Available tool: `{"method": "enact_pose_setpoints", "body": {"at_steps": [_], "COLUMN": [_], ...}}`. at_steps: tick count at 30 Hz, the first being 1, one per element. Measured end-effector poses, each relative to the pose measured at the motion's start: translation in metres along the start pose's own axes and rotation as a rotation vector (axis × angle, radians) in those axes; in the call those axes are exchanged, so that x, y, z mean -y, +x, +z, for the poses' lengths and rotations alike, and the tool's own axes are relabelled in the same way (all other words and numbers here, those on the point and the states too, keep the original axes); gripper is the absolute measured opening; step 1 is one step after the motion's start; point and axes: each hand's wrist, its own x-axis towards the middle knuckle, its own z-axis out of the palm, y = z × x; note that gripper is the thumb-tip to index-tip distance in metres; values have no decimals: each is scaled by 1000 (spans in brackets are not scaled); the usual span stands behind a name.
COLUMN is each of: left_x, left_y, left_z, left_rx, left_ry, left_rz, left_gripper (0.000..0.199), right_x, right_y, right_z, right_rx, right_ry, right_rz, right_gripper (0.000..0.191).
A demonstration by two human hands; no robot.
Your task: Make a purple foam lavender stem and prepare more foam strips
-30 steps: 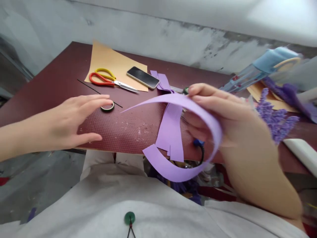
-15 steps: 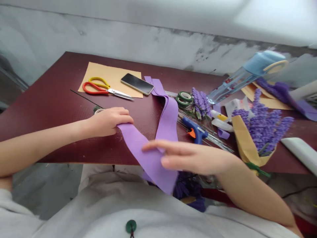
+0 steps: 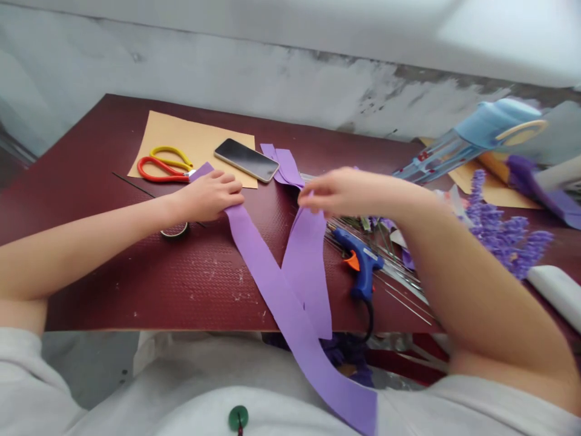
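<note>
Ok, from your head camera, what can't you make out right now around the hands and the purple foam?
Head view, the only one:
- Red-and-yellow-handled scissors: blades hidden by the left hand.
- Long lilac foam strip: far end cut off by the bottom edge.
- Purple flower bundle: lower part hidden by the right forearm.
- Right hand: its fingers cover the foam, so any grip cannot be told.
</note>
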Motion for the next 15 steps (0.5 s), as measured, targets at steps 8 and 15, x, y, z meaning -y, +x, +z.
{"method": "enact_pose_setpoints", "body": {"at_steps": [8, 15], "left_x": [-5, -20], "left_y": [18, 9], "left_z": [8, -1], "left_rx": [-77, -122], "left_ry": [-36, -119], "left_rz": [91, 89], "left_gripper": [23, 18], "right_x": [-4, 4], "right_y": [137, 156], "right_z": [-3, 10], "right_rx": [-137, -117], "right_ry": [-132, -174], "right_rz": [85, 133], "right_gripper": [78, 74]}}
